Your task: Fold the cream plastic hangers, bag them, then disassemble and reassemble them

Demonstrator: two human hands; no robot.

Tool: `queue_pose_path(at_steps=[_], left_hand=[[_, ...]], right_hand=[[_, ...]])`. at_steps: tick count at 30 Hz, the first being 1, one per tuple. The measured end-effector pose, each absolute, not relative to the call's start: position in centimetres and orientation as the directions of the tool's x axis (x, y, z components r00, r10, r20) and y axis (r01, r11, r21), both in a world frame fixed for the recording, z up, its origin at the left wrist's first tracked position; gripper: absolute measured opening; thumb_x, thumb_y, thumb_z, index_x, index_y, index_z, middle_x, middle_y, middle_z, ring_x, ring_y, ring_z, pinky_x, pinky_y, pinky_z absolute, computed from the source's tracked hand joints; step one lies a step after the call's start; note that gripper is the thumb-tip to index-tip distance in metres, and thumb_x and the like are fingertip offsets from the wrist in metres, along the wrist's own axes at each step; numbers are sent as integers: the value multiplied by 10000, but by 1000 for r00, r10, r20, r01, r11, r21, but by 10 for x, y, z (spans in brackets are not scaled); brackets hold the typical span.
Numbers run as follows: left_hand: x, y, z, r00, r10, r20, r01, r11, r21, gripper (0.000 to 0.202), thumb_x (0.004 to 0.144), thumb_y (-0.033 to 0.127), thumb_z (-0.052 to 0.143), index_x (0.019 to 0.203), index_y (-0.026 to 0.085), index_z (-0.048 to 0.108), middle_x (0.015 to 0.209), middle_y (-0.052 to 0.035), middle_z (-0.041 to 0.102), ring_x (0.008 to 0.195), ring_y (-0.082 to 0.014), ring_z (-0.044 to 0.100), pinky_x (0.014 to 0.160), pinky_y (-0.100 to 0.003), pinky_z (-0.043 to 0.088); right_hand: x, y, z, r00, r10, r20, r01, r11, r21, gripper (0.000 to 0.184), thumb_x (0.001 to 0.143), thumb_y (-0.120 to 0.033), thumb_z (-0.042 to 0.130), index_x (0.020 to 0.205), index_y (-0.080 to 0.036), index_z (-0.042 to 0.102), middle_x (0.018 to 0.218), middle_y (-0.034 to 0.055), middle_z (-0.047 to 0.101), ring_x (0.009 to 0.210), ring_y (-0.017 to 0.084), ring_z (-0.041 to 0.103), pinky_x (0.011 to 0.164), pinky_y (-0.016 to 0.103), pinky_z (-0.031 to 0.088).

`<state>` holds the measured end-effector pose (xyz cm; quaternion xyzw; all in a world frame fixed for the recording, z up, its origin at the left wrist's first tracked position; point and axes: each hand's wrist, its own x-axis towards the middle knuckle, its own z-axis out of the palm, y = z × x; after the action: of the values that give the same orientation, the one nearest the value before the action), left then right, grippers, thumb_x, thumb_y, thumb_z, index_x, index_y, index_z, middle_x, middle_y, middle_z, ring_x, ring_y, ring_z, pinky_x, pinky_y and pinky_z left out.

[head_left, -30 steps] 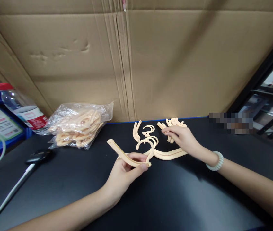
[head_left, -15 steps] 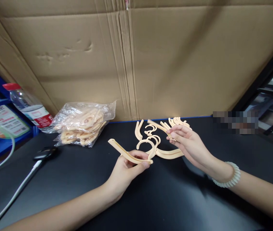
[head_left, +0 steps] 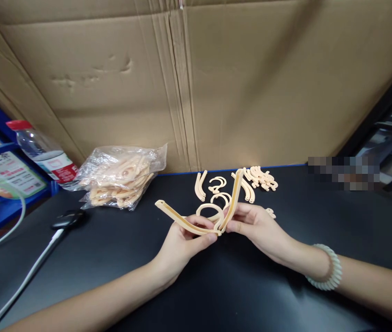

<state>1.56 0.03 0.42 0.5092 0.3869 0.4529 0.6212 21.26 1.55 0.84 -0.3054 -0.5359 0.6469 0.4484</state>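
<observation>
Between thumb and fingers my left hand grips a beige hanger arm, which slants up to the left, together with a curved hanger hook at its inner end. My right hand is closed on a second hanger arm, tilted steeply upward. Its lower end meets the inner end of the first arm near the hook's base; whether they are joined I cannot tell. Just behind my hands lies another hook on the black table, partly hidden.
Loose hanger arms, more hooks and a pile of small beige parts lie toward the back. At left are a clear bag of beige parts, a bottle and a black device with a white cable. Cardboard stands behind.
My right hand has come down and left with its hanger arm, bringing its end against the piece in my left hand. That arm now points up steeply. My left hand has barely moved.
</observation>
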Motion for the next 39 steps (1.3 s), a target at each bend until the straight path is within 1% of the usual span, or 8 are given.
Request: queue_pose_path(at_steps=[4,12,17,21,24,29,34,39], left_hand=[[16,1,5,315,949,-11,-162,65,985,126,688,202,824,756,161,726,781,-18,705,800,-153,623,806,-262,466],[17,-1,12,418,908,30,-163,43,986,51,717,171,788,728,179,739,883,-40,723,837,-189,652,821,-305,494],[17,-2,12,426,903,53,-181,28,983,37,731,166,777,738,186,747,878,-31,727,837,-191,669,823,-303,504],[16,-1,8,351,935,51,-180,14,984,55,720,185,796,736,193,744,801,-7,709,805,-161,646,805,-267,488],[15,0,5,304,952,31,-183,26,983,83,703,207,813,739,187,741,768,-4,696,801,-155,627,803,-259,473],[15,0,1,274,962,-8,-171,57,984,140,693,227,823,774,172,723,801,-25,709,816,-172,623,809,-281,468],[17,-3,6,260,966,-7,-135,44,990,155,696,240,823,774,169,710,802,-17,699,789,-150,612,789,-258,476],[7,3,24,220,974,-58,-156,94,983,207,686,274,832,806,152,716,802,-25,687,750,-138,626,726,-239,515]], right_hand=[[212,15,7,-442,893,85,-188,0,-982,170,779,-283,738,900,-179,681,896,37,699,821,153,634,730,290,515],[212,14,9,-482,873,78,-175,-9,-985,179,747,-290,760,894,-199,713,852,12,706,779,151,653,774,313,545],[211,13,10,-474,878,72,-180,-17,-983,160,724,-282,777,855,-206,724,816,6,712,738,150,664,745,320,566],[211,10,9,-457,880,128,-148,67,-987,159,720,-212,775,874,-228,736,862,8,737,828,172,692,818,334,562],[211,6,9,-434,888,152,-131,105,-986,173,727,-219,772,894,-238,733,926,17,746,918,200,699,873,362,554],[209,3,10,-400,903,157,-122,117,-986,101,744,-278,764,772,-207,698,989,45,745,942,210,697,850,355,561],[207,5,11,-403,900,168,-112,134,-985,121,750,-288,759,796,-202,688,971,45,735,917,198,693,821,341,563],[232,22,26,-357,930,87,-118,47,-992,230,688,-291,804,793,-187,628,700,-11,651,651,127,648,572,240,547]])
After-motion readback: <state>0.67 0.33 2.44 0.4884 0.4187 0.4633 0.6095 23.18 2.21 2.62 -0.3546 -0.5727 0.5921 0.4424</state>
